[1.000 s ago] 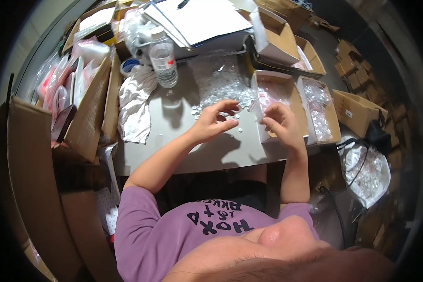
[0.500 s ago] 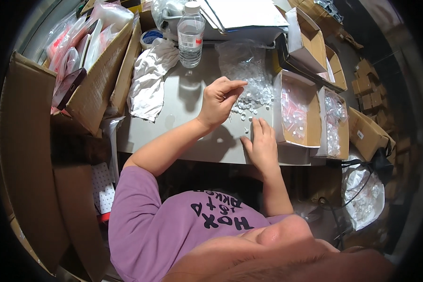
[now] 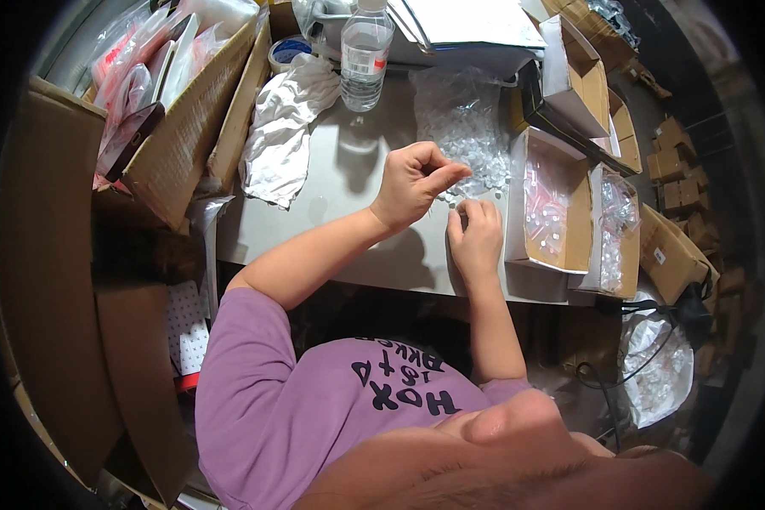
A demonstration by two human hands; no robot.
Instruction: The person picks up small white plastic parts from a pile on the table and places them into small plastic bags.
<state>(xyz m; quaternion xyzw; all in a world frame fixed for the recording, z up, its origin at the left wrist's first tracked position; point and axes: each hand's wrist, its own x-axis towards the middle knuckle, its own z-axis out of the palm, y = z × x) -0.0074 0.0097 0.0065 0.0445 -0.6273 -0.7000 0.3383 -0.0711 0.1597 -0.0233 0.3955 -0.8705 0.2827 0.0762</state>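
Above the grey table, my left hand [image 3: 415,185] is closed in a pinch, its thumb against the curled forefinger. Whatever it may hold is too small to make out. My right hand [image 3: 478,240] is lower and to the right, fingers bent down and drawn together with the thumb at the near edge of a pile of small white plastic pieces [image 3: 489,180]. Anything between these fingertips is hidden. The pile spills from a clear plastic bag [image 3: 456,93] lying just beyond both hands, and my left hand covers part of it.
A water bottle [image 3: 365,64] and a crumpled white cloth [image 3: 285,132] stand left of the bag. To the right are an open box of small clear-and-pink bags [image 3: 546,208] and another box [image 3: 614,229] with clear bags. Large cartons [image 3: 187,119] border the left side.
My right hand has moved up to the pile, and its outstretched fingers have bent inward. My left hand stays pinched, its wrist slightly turned. The whole view has shifted a little.
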